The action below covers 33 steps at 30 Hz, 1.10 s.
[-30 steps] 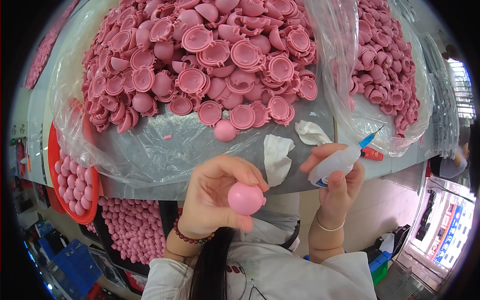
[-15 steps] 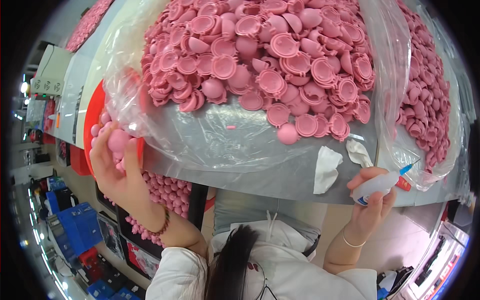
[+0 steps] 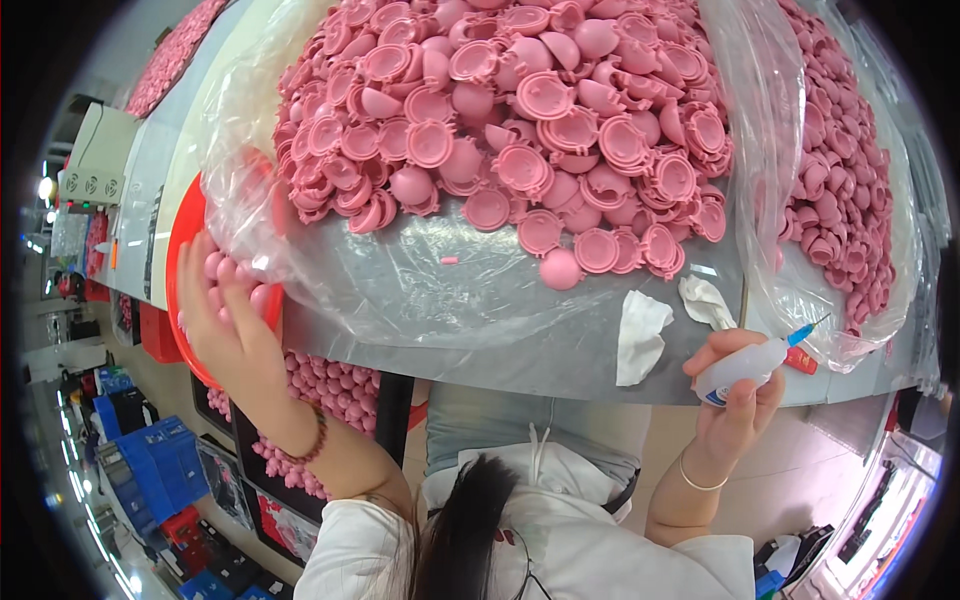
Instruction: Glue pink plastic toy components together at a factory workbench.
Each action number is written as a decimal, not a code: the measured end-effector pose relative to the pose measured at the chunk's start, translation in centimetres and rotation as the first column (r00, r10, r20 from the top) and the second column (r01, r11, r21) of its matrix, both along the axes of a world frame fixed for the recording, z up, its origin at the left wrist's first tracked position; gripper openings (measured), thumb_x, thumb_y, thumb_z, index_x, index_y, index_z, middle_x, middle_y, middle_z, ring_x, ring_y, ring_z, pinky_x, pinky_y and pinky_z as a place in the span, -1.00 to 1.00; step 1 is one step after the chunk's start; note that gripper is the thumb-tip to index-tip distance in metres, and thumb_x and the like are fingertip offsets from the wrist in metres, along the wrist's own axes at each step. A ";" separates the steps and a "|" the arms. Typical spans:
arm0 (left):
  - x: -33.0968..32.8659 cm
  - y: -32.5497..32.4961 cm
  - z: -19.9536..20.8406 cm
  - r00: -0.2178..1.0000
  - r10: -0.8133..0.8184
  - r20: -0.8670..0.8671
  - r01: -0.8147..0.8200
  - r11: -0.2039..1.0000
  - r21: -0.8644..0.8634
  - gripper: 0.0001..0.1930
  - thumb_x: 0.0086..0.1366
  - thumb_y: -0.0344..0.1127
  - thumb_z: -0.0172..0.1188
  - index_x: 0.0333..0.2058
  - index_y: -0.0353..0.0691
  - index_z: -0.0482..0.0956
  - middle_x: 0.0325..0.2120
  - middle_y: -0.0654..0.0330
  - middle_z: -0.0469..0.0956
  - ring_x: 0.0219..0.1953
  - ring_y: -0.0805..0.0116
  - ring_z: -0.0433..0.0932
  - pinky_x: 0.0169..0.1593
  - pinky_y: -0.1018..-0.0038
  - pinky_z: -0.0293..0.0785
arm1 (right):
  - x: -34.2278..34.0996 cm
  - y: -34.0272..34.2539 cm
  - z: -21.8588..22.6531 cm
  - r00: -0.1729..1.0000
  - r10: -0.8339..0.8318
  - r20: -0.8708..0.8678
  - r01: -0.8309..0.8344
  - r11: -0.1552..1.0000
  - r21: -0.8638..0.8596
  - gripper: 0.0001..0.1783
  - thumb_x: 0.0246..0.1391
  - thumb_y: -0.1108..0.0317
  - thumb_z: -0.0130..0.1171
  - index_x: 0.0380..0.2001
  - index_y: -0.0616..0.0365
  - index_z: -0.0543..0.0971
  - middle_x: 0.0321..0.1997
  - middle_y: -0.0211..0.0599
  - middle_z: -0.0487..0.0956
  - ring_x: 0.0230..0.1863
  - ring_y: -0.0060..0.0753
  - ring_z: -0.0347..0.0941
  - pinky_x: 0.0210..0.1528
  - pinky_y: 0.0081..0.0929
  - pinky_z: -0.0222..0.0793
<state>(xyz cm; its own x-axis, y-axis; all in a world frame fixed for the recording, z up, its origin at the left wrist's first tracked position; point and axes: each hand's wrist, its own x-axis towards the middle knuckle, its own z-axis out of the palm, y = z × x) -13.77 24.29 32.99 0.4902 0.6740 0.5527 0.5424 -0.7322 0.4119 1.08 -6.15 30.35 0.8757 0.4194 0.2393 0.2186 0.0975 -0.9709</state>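
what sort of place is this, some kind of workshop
Probably a factory or assembly workshop: a big heap of pink half-shells lies on the worktable, a red tub holds pink balls, and the right hand grips a needle-tipped bottle.

Balls [image 3: 261,299] fill the basket [image 3: 184,222] left of shells [image 3: 520,165]

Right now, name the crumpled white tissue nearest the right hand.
The narrower crumpled white tissue, rightmost: its lower end almost meets the right hand; the broader tissue lies apart.
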 end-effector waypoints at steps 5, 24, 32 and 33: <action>3.7 -8.2 0.4 0.874 -0.485 0.031 0.485 0.875 0.011 -0.67 -0.12 -0.49 0.16 -0.27 -0.28 0.44 -0.32 0.11 0.43 -0.37 0.26 0.43 -0.24 0.46 0.34 | -0.2 0.1 0.0 1.000 -0.015 0.006 0.015 1.000 -0.003 -0.44 -0.06 0.00 0.00 -0.37 0.43 0.38 -0.59 -0.17 0.43 -0.66 -0.52 0.31 -0.68 -0.74 0.10; 7.1 -11.3 -1.4 0.817 -0.569 -0.092 0.528 0.803 -0.277 -0.72 -0.16 -0.45 0.21 -0.38 -0.26 0.42 -0.37 0.15 0.39 -0.35 0.18 0.37 -0.28 0.41 0.30 | -0.3 -0.2 0.1 0.999 -0.034 -0.009 0.035 0.999 0.037 -0.45 -0.07 0.01 0.02 -0.40 0.44 0.40 -0.54 -0.18 0.42 -0.62 -0.46 0.36 -0.63 -0.67 0.13; 6.1 -11.1 -1.2 0.776 -0.553 0.303 0.621 0.585 -0.522 -0.79 -0.03 -0.49 0.13 -0.35 -0.31 0.39 -0.28 0.09 0.34 -0.47 0.38 0.38 -0.33 0.49 0.33 | -0.1 -0.1 0.0 0.995 -0.097 0.014 0.097 0.995 0.013 -0.40 -0.04 -0.08 -0.07 -0.38 0.41 0.37 -0.62 -0.22 0.39 -0.64 -0.51 0.29 -0.66 -0.68 0.07; 5.8 -11.2 -1.0 0.775 -0.553 0.305 0.621 0.583 -0.524 -0.79 -0.03 -0.49 0.13 -0.35 -0.31 0.39 -0.28 0.09 0.34 -0.47 0.38 0.38 -0.33 0.49 0.33 | -0.1 -0.1 -0.1 0.992 -0.124 0.018 0.123 0.992 0.014 -0.38 -0.03 -0.11 -0.10 -0.38 0.40 0.36 -0.64 -0.23 0.38 -0.65 -0.52 0.27 -0.66 -0.68 0.06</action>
<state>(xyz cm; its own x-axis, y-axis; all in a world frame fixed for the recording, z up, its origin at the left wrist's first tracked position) -8.00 13.14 31.97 0.8608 0.4509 0.2359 0.0116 -0.4809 0.8767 0.98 -6.23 30.25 0.9159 0.3051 0.2610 0.2482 0.0805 -0.9653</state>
